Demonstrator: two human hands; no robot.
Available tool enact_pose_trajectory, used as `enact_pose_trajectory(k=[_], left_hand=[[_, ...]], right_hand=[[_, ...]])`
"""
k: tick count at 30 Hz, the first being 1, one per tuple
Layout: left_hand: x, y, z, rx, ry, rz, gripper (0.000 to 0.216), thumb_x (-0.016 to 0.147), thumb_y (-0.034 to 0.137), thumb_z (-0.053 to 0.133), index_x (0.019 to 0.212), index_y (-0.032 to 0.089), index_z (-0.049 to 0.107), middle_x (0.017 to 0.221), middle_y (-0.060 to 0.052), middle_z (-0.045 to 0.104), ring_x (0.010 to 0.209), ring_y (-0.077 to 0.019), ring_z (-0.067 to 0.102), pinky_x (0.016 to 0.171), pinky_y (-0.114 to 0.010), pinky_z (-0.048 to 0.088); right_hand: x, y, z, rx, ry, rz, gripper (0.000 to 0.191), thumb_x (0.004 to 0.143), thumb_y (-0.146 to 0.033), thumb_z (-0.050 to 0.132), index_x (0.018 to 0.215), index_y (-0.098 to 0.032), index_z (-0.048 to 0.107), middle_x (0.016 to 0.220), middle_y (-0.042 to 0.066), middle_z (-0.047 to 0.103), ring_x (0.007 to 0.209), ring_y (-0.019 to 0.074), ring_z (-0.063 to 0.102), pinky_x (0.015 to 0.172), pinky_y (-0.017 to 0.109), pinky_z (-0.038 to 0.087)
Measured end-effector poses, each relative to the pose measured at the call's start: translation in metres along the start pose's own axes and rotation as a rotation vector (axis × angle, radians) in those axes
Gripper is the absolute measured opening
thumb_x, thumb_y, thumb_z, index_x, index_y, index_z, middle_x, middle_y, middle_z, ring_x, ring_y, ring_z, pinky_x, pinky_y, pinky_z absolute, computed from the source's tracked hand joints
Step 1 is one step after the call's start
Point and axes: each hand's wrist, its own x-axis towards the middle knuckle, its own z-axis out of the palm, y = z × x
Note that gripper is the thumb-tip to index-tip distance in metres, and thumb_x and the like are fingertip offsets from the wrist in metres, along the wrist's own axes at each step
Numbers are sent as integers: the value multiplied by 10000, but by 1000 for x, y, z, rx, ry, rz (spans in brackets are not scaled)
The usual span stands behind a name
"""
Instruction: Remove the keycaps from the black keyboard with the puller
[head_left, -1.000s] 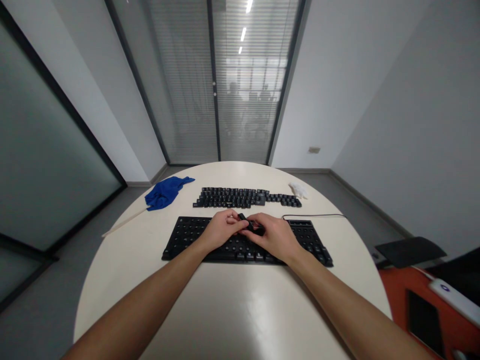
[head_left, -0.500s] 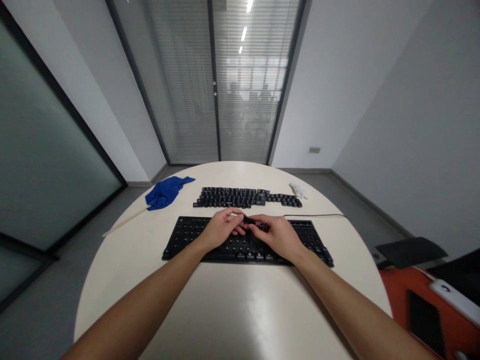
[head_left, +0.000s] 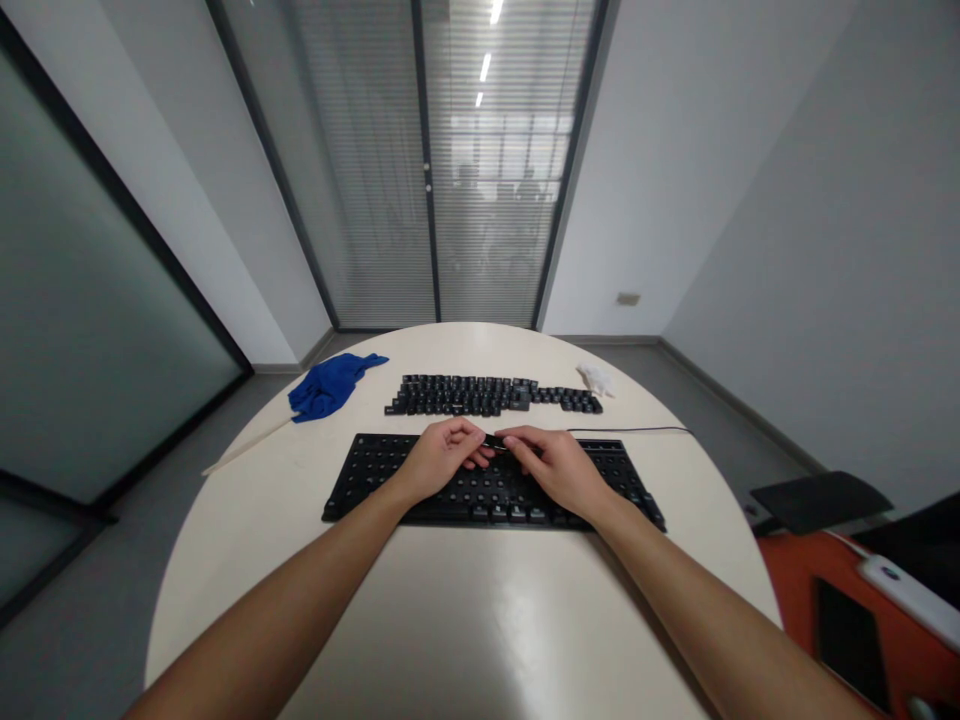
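Observation:
A black keyboard (head_left: 367,480) lies across the middle of the round table; most of its keycaps are off, and some remain along the near edge. Over its upper half, my left hand (head_left: 441,458) and my right hand (head_left: 559,468) meet, fingertips pinching the two ends of a small dark keycap (head_left: 493,442). Both hands are closed on it, and its exact shape is partly covered by the fingers. Beyond the keyboard, the loose black keycaps (head_left: 454,396) are laid out in rows.
A blue cloth (head_left: 334,385) with a pale stick (head_left: 247,447) lies at the left. Crumpled white tissue (head_left: 596,379) sits at the back right, near a black cable (head_left: 637,430). Right of the table (head_left: 435,620), a phone (head_left: 851,640) and white power strip (head_left: 911,600) rest on an orange surface.
The fingers of my right hand have shifted slightly on the keycap, which now shows more plainly between both hands. Everything else stays in place apart from a tiny shift of the view.

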Motion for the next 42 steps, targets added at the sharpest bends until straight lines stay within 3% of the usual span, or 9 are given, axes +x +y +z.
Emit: enact_pose_trajectory(k=[4,9,33,37,42], left_hand=[[2,-1,0,-40,30,-24,405,824,540,665,848,139,615,823,-99,758,704,-168,715,641,-255,534],[2,0,1,-43,41,-16,390,832,527,661,829,140,616,798,-91,753,690,-165,713,627,-251,531],[-3,4,-1,14,-65,66,333,887,489,609,884,157,634,842,-80,756,794,-185,717,671,-250,502],[-6,10,3,48,-51,94,298,882,452,615,894,157,648,810,-63,741,791,-186,702,702,-265,506],[-7,13,9,274,55,190,197,852,332,649,964,175,686,904,-55,725,833,-192,676,714,-275,517]], right_hand=[[-1,3,1,21,19,17,340,968,-399,476,1182,-233,683,803,8,736,584,144,604,600,253,456],[-2,6,3,70,21,3,347,888,-365,590,1192,-216,668,863,17,727,610,134,594,609,249,465],[-1,4,1,220,25,39,306,852,-334,619,1089,-169,719,760,17,698,593,120,541,574,232,450],[-1,2,-1,172,22,41,284,831,-285,624,1070,-177,732,753,12,711,589,121,556,570,228,442],[-1,-3,-4,-5,5,19,253,811,-242,635,1054,-234,707,791,-14,741,612,137,614,596,235,447]])
